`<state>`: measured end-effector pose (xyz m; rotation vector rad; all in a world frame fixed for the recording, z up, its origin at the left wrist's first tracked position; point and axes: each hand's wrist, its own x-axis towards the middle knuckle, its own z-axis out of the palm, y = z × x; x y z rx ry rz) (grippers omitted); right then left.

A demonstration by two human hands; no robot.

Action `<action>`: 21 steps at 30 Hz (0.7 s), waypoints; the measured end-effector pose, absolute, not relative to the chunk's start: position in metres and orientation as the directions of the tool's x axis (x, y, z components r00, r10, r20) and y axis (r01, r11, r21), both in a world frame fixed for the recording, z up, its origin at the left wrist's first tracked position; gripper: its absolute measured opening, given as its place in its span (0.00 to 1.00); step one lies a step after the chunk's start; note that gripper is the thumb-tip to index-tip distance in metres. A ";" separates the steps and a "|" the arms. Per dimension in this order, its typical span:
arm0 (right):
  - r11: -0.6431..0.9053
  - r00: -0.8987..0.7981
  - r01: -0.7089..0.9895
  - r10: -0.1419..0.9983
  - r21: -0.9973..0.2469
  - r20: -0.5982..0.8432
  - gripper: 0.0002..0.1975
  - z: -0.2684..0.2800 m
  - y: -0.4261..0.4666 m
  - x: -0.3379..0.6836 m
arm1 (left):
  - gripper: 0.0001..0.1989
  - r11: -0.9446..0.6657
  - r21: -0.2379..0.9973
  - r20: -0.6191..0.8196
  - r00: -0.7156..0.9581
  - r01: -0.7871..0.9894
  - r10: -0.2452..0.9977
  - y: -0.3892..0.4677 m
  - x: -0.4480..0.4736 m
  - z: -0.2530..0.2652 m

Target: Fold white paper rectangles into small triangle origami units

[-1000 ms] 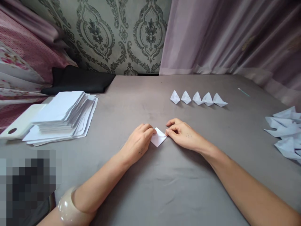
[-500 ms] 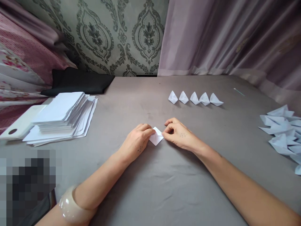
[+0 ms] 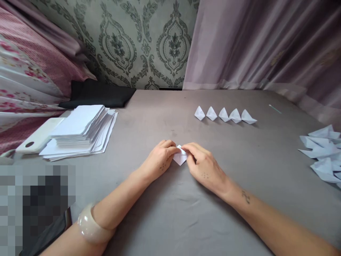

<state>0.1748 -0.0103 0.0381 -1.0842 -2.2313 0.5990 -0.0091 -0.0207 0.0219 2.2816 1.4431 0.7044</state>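
Note:
A small white folded paper (image 3: 180, 159) lies on the grey cloth between my hands, one corner pointing toward me. My left hand (image 3: 161, 156) grips its left side, fingers closed on the edge. From the other side my right hand (image 3: 204, 163) pinches the right edge, with thumb and fingertips partly hidden. Beyond my hands stands a row of several folded paper pieces (image 3: 211, 113), pointed at the top. Several finished-looking paper boats (image 3: 323, 149) lie in a heap at the far right.
At the left, a stack of white paper sheets (image 3: 77, 124) rests beside a white board with a hole (image 3: 39, 137). Behind it lies a black folded cloth (image 3: 103, 94). A thin cotton swab (image 3: 275, 108) lies at the back right. Purple curtains (image 3: 226, 46) hang behind.
My right hand has turned and its fingers now lie over the paper's right side, covering more of it. My left hand keeps its hold. The whole view has shifted slightly.

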 end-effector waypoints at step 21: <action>0.716 -0.705 0.677 0.698 -0.172 0.128 0.22 0.037 -0.025 0.171 | 0.08 0.119 0.703 -0.025 -0.142 0.701 0.989 -0.030 -0.017 0.036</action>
